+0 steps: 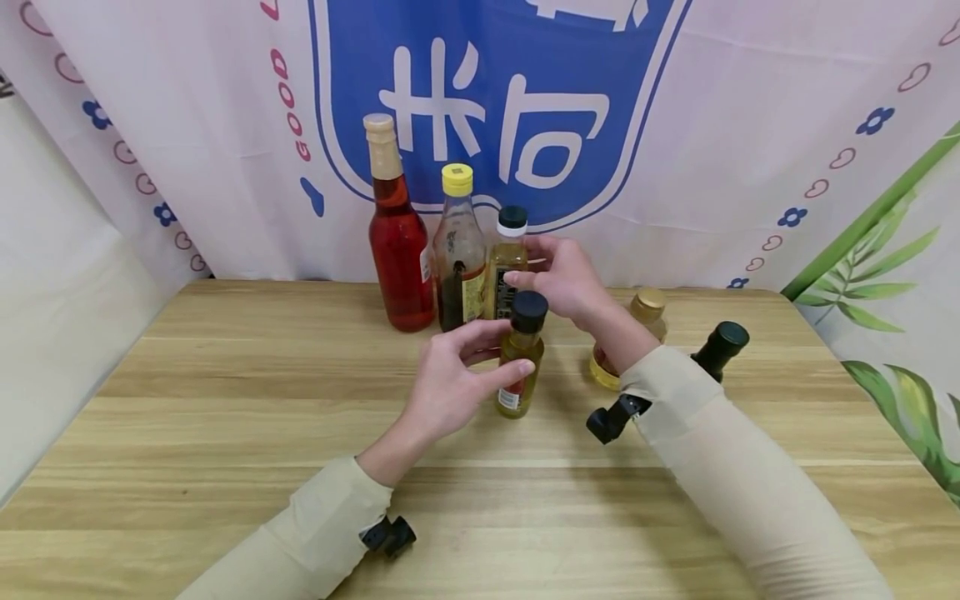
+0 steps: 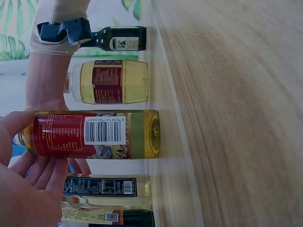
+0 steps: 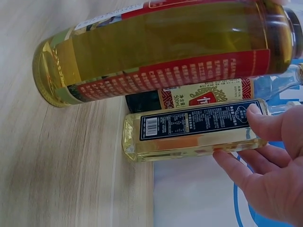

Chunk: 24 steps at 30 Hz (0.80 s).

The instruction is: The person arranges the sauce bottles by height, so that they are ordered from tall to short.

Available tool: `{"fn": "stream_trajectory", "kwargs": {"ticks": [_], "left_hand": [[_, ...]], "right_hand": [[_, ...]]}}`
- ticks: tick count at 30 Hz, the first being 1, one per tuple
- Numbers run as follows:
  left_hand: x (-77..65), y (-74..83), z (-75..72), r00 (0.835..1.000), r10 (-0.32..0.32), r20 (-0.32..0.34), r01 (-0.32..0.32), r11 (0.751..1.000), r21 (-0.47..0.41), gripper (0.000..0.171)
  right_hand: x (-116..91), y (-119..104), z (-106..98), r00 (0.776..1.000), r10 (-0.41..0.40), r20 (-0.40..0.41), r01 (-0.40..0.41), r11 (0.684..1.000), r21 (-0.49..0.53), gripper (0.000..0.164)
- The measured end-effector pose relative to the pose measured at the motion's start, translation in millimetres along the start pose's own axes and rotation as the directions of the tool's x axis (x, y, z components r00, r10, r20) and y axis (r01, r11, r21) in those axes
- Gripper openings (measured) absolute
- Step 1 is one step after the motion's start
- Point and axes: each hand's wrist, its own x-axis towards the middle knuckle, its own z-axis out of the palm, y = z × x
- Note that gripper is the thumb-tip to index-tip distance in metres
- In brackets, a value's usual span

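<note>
My left hand (image 1: 453,383) holds a small oil bottle (image 1: 525,396) with a black cap by its upper part, thumb on the near side, fingers behind. In the left wrist view, this bottle stands upright, its red label and barcode showing. Just behind it, my right hand (image 1: 562,275) holds a square clear bottle (image 1: 501,302) of pale yellow liquid with a dark cap. The right wrist view puts the thumb on its black label and the fingertips on the opposite side. Close to its left stands a yellow-capped bottle (image 1: 459,237) of dark liquid.
A tall bottle of red liquid (image 1: 401,258) ends the row at the left. Partly hidden by my right arm are a gold-capped oil bottle (image 1: 648,312) and a dark green bottle (image 1: 720,346). A printed curtain (image 1: 247,200) hangs behind the wooden table (image 1: 225,392).
</note>
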Motion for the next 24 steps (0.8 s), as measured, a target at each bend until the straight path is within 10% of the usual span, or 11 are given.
{"fn": "stream_trajectory", "kwargs": {"ticks": [24], "left_hand": [[2.0,-1.0,1.7,1.0,0.027,-0.01,-0.027,1.0,0.002,0.052]], "right_hand": [[2.3,2.4,-3.0,1.0,-0.012,0.015,0.013,0.999,-0.051,0.055]]}}
